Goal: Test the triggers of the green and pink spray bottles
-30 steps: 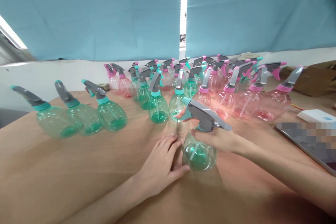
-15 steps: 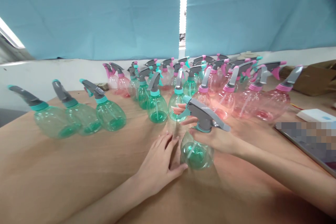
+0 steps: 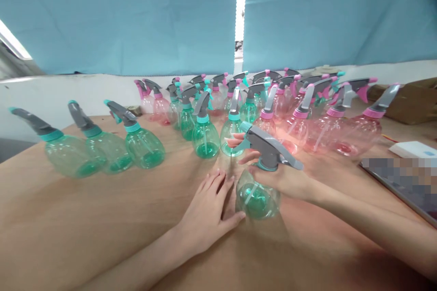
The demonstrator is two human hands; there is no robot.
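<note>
Our right hand (image 3: 287, 179) is closed around the neck of a clear green plastic spray bottle (image 3: 257, 198), fingers wrapped just under its grey trigger head (image 3: 269, 148), which points away to the left. That grip, we judge, holds the round-bodied bottle upright on the brown wooden table (image 3: 85, 223), near the middle of its near edge. Our left hand (image 3: 208, 216) lies open and flat on the table with nothing in it, its thumb touching the bottle's base, likely to steady it. Three more green spray bottles (image 3: 112, 150) stand in a row toward the left edge, well apart from the rest. Toward the far edge a dense cluster of green bottles (image 3: 205, 136) stands beside a group of pink spray bottles (image 3: 327, 132), so the colours look sorted. A white box (image 3: 414, 149) lies at the right edge.
</note>
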